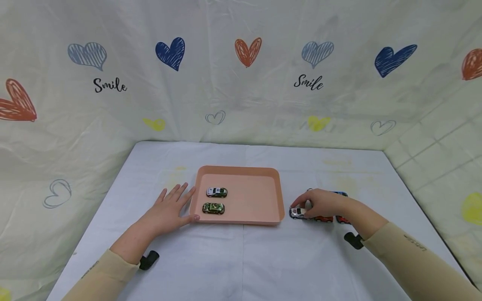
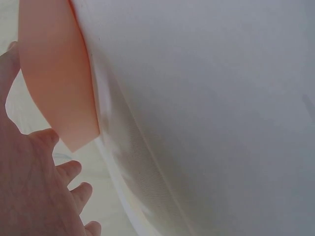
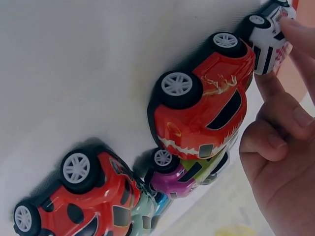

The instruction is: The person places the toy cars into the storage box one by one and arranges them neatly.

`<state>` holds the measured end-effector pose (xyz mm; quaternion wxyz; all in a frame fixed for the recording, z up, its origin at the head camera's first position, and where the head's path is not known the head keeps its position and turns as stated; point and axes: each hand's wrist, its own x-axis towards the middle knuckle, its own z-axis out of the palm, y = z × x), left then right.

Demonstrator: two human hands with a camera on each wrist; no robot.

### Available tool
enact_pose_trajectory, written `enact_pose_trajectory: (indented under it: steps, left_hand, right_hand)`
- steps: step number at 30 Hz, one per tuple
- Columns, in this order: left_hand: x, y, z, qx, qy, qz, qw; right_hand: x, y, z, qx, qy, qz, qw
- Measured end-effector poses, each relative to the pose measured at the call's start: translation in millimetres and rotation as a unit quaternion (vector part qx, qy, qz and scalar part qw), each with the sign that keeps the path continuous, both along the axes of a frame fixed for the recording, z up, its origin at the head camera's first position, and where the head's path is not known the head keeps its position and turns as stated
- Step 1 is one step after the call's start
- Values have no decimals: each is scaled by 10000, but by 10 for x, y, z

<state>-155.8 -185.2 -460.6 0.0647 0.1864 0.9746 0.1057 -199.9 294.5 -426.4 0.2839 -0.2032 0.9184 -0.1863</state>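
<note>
A pink tray [image 1: 252, 196] lies on the table with two toy cars near its left side, a white-and-dark one [image 1: 216, 192] and a green camouflage one [image 1: 213, 208]. My left hand [image 1: 168, 212] spreads its fingers at the tray's left edge, thumb on the near left corner. Right of the tray, my right hand [image 1: 319, 203] pinches a white toy car [image 3: 268, 42] between thumb and fingers. Right behind that car stands a red toy car [image 3: 206, 98] with a flame pattern. A black-spotted red toy car [image 3: 93, 196] is further right.
Beyond the red cars in the right wrist view are a purple-and-green toy car [image 3: 189, 177] and a pale green one [image 3: 142, 214], with a blue one partly hidden. A white cloth covers the table [image 1: 211, 259]. A heart-printed curtain [image 1: 241, 96] hangs behind it.
</note>
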Motion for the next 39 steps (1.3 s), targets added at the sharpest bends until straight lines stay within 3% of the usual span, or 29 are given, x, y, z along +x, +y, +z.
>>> enact_pose_trajectory:
  steps: [7,14,27,39]
  left_hand:
    - [-30,-22,-78,-11,-18,19,10000]
    - [14,3,15,47,-23,-13,10000]
    - [11,2,30,38,-14,2,10000]
    - [13,-2,27,-32,-42,12,10000]
  right_hand:
    - [-7,-10,-16,-21,-150,-122,9998]
    - [-10,-10,32,-410,-363,-146,9984]
    - [-129,47,50,-814,-422,-100,9957]
    - [-251,16,240,-1004,-437,-373,9933]
